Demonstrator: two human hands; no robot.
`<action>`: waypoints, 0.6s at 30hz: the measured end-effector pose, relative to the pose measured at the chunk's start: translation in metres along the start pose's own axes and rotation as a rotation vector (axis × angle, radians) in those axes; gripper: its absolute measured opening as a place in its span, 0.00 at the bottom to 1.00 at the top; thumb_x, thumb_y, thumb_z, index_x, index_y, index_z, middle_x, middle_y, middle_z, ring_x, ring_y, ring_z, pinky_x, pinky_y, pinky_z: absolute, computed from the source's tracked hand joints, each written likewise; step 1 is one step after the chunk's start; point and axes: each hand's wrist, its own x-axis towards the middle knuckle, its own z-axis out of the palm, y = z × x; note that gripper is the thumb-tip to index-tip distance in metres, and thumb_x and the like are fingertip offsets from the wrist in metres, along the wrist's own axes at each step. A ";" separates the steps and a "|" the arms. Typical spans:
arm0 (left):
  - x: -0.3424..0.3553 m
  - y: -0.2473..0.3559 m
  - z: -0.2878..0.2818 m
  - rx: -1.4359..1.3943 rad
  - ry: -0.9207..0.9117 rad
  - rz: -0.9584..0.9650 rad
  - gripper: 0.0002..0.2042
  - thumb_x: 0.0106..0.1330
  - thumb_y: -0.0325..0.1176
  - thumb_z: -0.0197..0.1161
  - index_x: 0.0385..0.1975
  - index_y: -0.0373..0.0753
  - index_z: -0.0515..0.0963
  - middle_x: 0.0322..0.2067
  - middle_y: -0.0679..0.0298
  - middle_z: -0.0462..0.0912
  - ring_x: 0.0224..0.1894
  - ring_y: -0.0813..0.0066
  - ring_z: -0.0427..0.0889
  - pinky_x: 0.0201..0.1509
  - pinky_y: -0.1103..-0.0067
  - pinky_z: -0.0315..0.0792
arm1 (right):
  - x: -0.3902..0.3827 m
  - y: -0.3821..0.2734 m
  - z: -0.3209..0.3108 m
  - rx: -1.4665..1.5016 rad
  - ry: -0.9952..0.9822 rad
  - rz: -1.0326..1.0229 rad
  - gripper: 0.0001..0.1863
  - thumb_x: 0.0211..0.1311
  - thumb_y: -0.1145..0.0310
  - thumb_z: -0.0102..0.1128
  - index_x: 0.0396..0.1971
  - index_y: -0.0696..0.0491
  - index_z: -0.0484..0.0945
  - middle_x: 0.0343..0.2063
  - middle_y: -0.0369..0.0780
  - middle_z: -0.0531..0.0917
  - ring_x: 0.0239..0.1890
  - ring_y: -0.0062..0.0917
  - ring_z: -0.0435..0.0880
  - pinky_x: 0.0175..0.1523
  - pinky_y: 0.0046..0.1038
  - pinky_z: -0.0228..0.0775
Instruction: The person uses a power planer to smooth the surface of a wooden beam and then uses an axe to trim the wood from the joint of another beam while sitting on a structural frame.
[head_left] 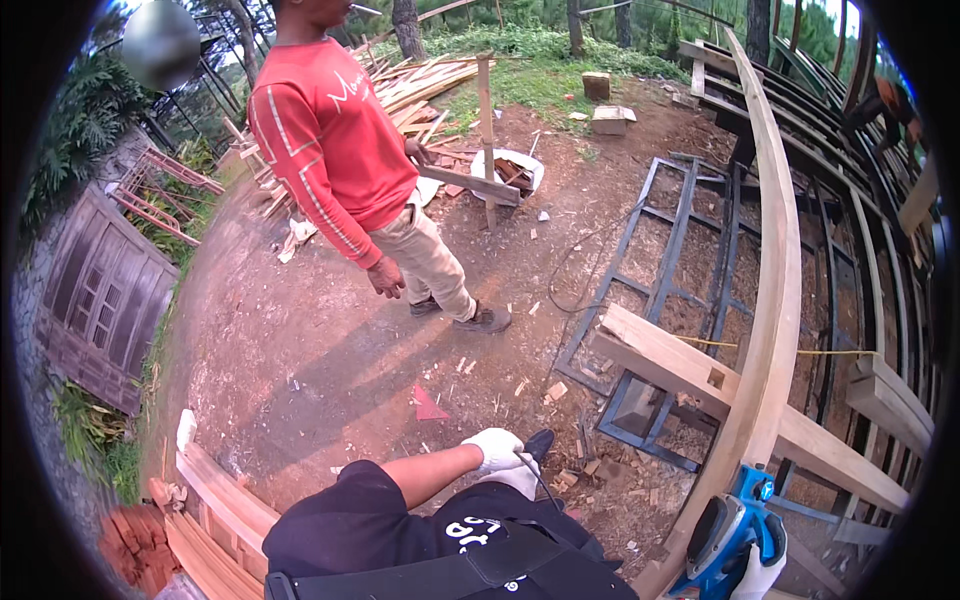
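Gloved left hand [497, 449] pinches a thin black cord [540, 480]; right hand's [757, 572] grip clasps the blue power tool [732, 535].

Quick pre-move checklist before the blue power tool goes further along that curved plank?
1. Right hand gripping the blue power tool: ok, white glove on it.
2. Tool seated on the curved plank: cannot tell, contact hidden.
3. Left hand clear of the tool: ok, gloved, holding a thin black cord.
4. Cord routing to the tool: cannot tell.
5. Bystander in the red shirt clear: ok, standing well apart.
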 end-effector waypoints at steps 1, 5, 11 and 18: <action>-0.001 -0.003 0.003 -0.026 -0.012 -0.010 0.26 0.68 0.59 0.55 0.43 0.40 0.86 0.43 0.46 0.86 0.49 0.44 0.84 0.55 0.61 0.76 | 0.005 0.002 0.001 0.031 -0.004 0.006 0.27 0.62 0.74 0.64 0.63 0.63 0.75 0.56 0.46 0.83 0.47 0.26 0.83 0.50 0.27 0.77; -0.008 -0.008 0.005 -0.012 0.016 0.004 0.28 0.70 0.59 0.54 0.43 0.37 0.86 0.42 0.46 0.87 0.48 0.44 0.85 0.55 0.61 0.76 | 0.023 0.003 0.002 0.081 0.029 0.031 0.24 0.63 0.77 0.63 0.61 0.61 0.77 0.47 0.40 0.84 0.31 0.17 0.80 0.35 0.21 0.73; 0.005 -0.021 -0.013 -0.024 0.018 -0.073 0.27 0.71 0.58 0.54 0.41 0.37 0.87 0.42 0.46 0.87 0.48 0.44 0.85 0.55 0.61 0.76 | 0.078 0.015 0.009 -0.012 0.025 -0.034 0.29 0.49 0.74 0.60 0.57 0.62 0.79 0.53 0.47 0.84 0.57 0.34 0.82 0.64 0.33 0.73; 0.050 -0.006 -0.026 -0.063 0.280 0.026 0.24 0.72 0.51 0.56 0.30 0.33 0.83 0.34 0.46 0.82 0.44 0.43 0.81 0.52 0.58 0.73 | 0.129 -0.016 0.017 -0.022 0.038 -0.064 0.25 0.56 0.80 0.61 0.58 0.60 0.80 0.50 0.41 0.86 0.42 0.21 0.85 0.48 0.25 0.80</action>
